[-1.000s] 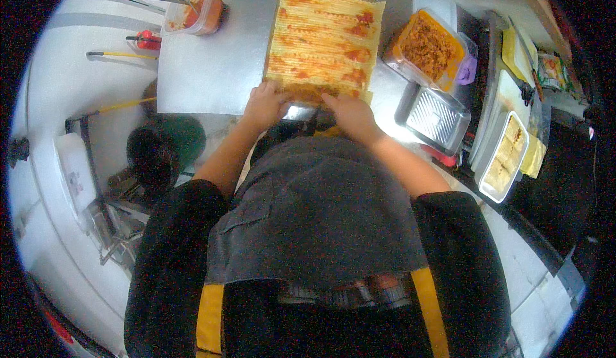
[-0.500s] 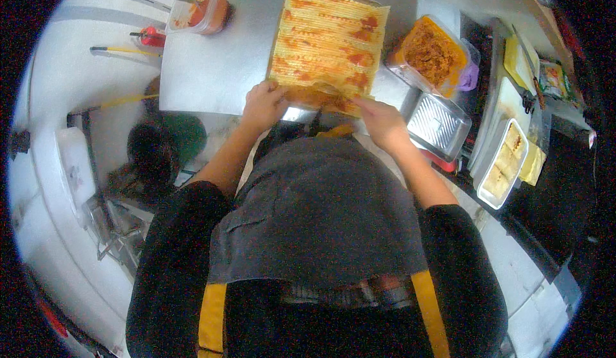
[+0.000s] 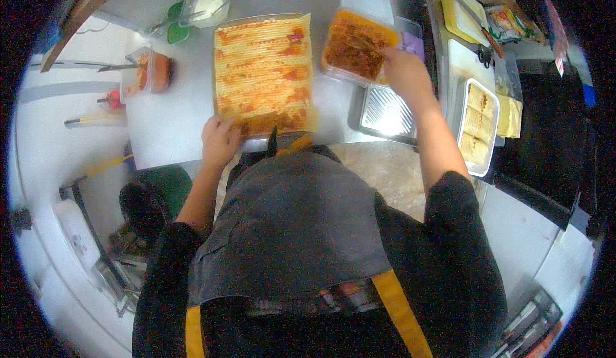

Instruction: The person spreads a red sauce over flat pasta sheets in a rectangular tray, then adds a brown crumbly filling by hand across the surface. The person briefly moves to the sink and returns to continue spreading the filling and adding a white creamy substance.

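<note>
A large rectangular baking tray [image 3: 215,69] holds a ridged yellow pasta layer [image 3: 260,69] smeared with red sauce. A strip of brown minced filling [image 3: 273,124] lies along its near edge. My left hand [image 3: 221,138] is at the tray's near left corner, fingers curled on the edge. To the right, my right hand [image 3: 409,74] reaches over the near right corner of a plastic container [image 3: 339,74] of minced meat sauce [image 3: 356,53]. Its fingers are closed on what looks like a spoon [image 3: 358,40] resting in the sauce, though blur softens its outline.
An empty foil tray [image 3: 387,111] lies below the meat container. A white dish of filled pasta [image 3: 478,127] sits farther right. Red sauce in a tub [image 3: 154,72] stands at left, a tub of white cream [image 3: 210,8] behind it. A shelf edge [image 3: 90,17] crosses the upper left.
My right hand has left the near edge of the pasta and moved right to the meat container. My left hand stays at the tray's near left corner. The whole view has shifted.
</note>
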The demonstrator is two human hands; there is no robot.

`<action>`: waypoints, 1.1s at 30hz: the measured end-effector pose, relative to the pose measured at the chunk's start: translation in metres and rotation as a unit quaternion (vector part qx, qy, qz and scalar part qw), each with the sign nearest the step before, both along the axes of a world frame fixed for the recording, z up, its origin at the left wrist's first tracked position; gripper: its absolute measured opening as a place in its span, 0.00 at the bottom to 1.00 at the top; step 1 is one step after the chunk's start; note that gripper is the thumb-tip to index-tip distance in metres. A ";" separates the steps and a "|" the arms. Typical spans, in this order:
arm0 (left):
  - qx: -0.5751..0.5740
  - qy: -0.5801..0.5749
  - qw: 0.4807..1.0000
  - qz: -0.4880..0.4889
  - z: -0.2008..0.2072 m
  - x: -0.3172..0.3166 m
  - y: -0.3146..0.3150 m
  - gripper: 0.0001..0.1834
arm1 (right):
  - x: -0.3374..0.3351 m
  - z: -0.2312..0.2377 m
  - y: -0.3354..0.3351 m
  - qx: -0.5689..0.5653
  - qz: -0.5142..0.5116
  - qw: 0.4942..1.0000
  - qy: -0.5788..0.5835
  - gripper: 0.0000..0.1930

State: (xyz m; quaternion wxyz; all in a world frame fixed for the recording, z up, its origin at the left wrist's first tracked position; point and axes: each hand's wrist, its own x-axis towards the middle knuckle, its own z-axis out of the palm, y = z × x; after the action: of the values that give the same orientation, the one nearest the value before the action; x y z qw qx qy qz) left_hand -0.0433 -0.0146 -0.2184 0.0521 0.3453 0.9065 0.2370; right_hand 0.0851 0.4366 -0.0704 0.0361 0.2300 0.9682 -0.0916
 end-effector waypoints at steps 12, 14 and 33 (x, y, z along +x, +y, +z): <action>-0.010 -0.022 0.999 0.043 -0.004 0.012 -0.018 0.21 | -0.017 -0.011 -0.012 -0.053 0.111 0.990 -0.067 0.16; 0.000 -0.013 0.999 0.043 -0.005 0.016 -0.021 0.21 | -0.016 -0.013 0.002 -0.099 0.122 0.985 -0.066 0.16; 0.032 0.014 0.996 0.083 -0.001 -0.010 -0.039 0.16 | 0.014 0.004 -0.029 -0.474 -0.034 0.879 -0.038 0.16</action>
State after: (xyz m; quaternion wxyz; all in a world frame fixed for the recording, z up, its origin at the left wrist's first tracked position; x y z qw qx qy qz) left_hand -0.0531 -0.0536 -0.2194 0.0084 0.2734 0.9249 0.2643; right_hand 0.0990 0.4079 -0.0668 0.1742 0.2217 0.7985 -0.5319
